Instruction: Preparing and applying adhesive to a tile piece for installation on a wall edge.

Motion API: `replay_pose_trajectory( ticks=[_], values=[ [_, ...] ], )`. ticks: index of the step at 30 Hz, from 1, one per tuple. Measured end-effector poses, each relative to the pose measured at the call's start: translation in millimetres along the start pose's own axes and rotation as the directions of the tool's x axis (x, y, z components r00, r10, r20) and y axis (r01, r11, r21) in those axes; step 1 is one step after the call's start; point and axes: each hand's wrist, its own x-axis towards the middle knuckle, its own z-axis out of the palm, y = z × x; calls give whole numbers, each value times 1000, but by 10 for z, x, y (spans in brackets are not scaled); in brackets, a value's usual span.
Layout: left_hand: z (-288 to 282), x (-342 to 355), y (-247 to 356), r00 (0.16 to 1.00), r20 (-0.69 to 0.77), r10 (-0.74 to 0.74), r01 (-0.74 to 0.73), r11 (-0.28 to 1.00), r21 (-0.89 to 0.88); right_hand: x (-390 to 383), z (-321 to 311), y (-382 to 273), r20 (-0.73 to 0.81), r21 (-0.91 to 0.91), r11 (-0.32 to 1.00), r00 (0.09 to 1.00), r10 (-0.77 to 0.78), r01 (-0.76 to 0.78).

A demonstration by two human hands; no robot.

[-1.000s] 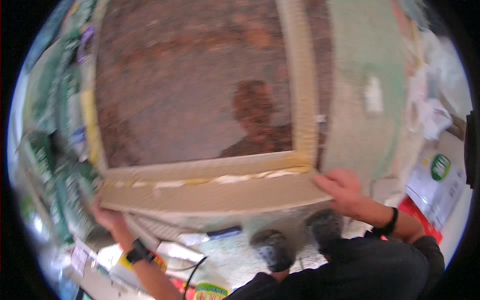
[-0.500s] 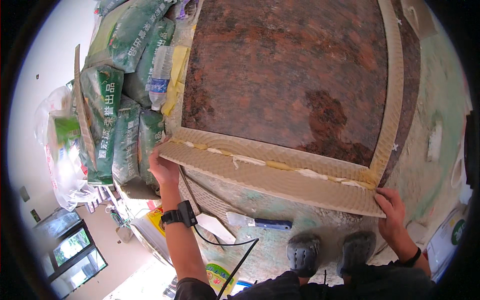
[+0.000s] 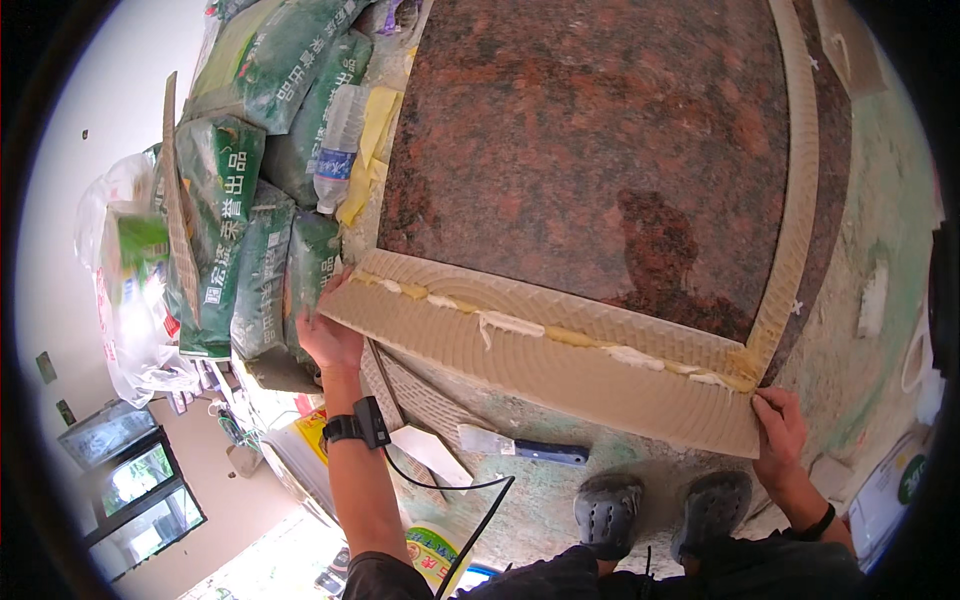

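The beige ridged strip (image 3: 550,377) sits at the near edge of the dark-red slab (image 3: 590,140), left hand (image 3: 332,338) and right hand (image 3: 780,430) gripping its ends, fingers closed, with clear bottle (image 3: 336,160) and green sacks (image 3: 213,230), contents unclear, left of the slab.

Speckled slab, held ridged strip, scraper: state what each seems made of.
Speckled slab: polished stone or stone-look tile, mottled red and black, showing a dark reflection. Ridged strip: probably ceramic, matt beige with curved ridges. Scraper: probably metal blade, greyish; blue handle, perhaps plastic.
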Motion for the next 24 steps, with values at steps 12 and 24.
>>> replay_pose_trajectory(
  ticks=[12,24],
  values=[
    [-270,225,-135,980,7,198,-172,832,528,30,8,-8,-31,-66,998,1000,0,-2],
    [-589,514,-48,833,417,365,-488,127,863,55,50,-44,-104,-100,995,994,17,-27]
  ],
)
